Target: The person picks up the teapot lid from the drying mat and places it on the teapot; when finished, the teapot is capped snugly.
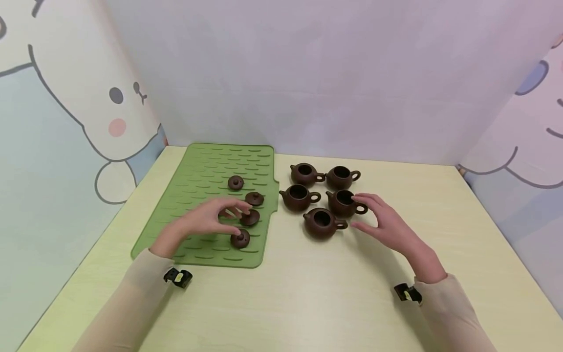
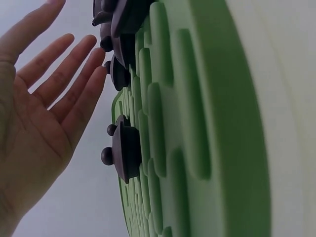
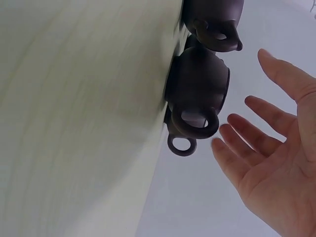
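Observation:
Small dark brown teapot lids with round knobs, among them a front lid [image 1: 240,239] and a back lid [image 1: 235,183], lie on a green ridged mat [image 1: 206,161]. Over them hovers my left hand [image 1: 210,216], its thumb and fingers spread and holding nothing; in the head view it partly covers the lids. To the right, several lidless brown teapots stand upright in a cluster, including a front teapot [image 1: 320,225] and a right-hand teapot [image 1: 340,205]. Beside their handles is my right hand [image 1: 389,225], fingers apart and gripping nothing. The right wrist view shows a gap between fingers and teapots.
The pale wooden table [image 1: 308,303] runs up to a white back curtain [image 1: 308,83]. Printed cartoon panels [image 1: 53,161] stand along both sides. More teapots, such as a back teapot [image 1: 304,174], sit close together right of the mat.

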{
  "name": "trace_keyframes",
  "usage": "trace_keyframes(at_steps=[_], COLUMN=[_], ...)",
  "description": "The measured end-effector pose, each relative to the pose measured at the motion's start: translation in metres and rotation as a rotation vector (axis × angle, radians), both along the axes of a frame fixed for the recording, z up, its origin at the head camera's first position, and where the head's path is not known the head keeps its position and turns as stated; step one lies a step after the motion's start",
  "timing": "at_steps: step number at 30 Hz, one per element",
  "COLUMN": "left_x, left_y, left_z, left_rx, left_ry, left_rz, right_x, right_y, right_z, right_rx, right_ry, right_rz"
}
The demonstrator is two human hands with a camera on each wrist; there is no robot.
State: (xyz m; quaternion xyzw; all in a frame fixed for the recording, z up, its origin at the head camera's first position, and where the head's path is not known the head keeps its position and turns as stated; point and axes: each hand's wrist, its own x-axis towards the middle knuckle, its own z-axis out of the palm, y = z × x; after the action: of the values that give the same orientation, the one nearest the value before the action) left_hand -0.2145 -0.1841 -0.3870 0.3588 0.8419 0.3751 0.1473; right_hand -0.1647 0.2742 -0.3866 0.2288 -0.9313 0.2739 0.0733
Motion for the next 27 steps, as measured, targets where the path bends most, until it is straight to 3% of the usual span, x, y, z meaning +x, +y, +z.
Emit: trace_keyframes(at_steps=[6,10,19,27], left_x=[0.0031,0.0036,0.0048,0.0057], left_y=[0.0019,0.0017,0.0028,0.005], left_z=[0.0009,0.0002,-0.0019,-0.003], left_rx=[0.006,-0.003,-0.017,-0.063], left_ry=[-0.068,-0.073,-0.065,-0.098], left_rz=[-0.004,-0.011,-0.037,-0.039], right_x=[0.0005,0.0006,0.0022,0.0012], right_y=[-0.0027,-0.0044,-0.0066,-0.0076], right_z=[0.0019,0.0029,-0.0001,-0.0065], right_rx=[-0.031,-0.057,-0.123,-0.159], right_ry=[0.073,0.084,0.039,-0.018], right_rz=[-0.016,-0.005,-0.013,-0.018])
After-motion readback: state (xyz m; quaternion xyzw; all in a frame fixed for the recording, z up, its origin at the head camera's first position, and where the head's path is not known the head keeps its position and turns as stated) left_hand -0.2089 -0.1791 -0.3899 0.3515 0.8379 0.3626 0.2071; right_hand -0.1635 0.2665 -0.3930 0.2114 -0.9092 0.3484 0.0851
